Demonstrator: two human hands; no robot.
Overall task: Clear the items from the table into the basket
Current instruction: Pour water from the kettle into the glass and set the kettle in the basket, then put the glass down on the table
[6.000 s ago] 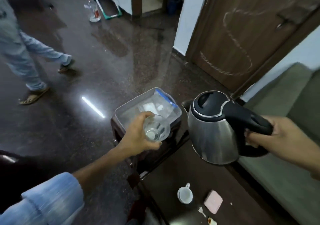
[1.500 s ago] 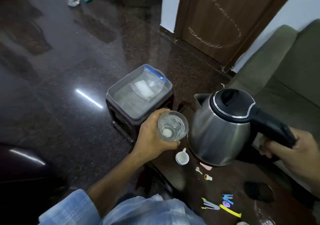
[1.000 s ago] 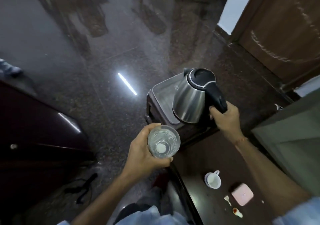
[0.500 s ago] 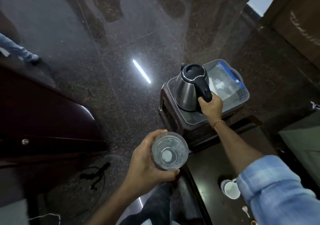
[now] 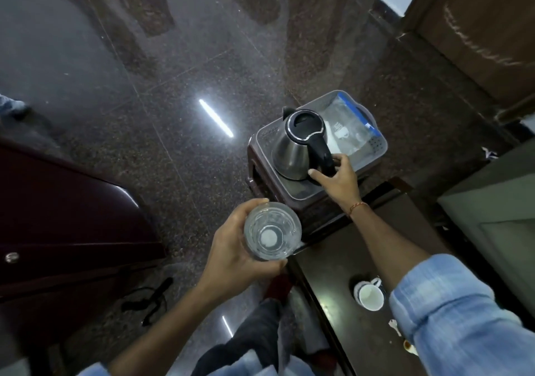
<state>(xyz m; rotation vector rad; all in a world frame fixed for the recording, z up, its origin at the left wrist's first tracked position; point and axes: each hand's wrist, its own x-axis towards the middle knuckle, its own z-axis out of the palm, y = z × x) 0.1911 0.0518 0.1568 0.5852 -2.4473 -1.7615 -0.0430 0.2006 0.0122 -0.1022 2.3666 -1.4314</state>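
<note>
Resting in basket (image 5: 379,144) — kettle (image 5: 292,152); fingers (image 5: 318,174) touching

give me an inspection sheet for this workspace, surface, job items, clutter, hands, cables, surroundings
Surface: dark table, mostly bare.
Job's things: steel kettle standing in grey basket, beside a plastic bag; clear glass not yet in; white cup on table.
Clutter: small bits by the sleeve, too small to tell.
Grippers: right hand at the kettle handle, grip loosening; left hand holds the glass.
Cables: black cord on floor.
Surroundings: speckled floor, wooden door, dark cabinet.
</note>
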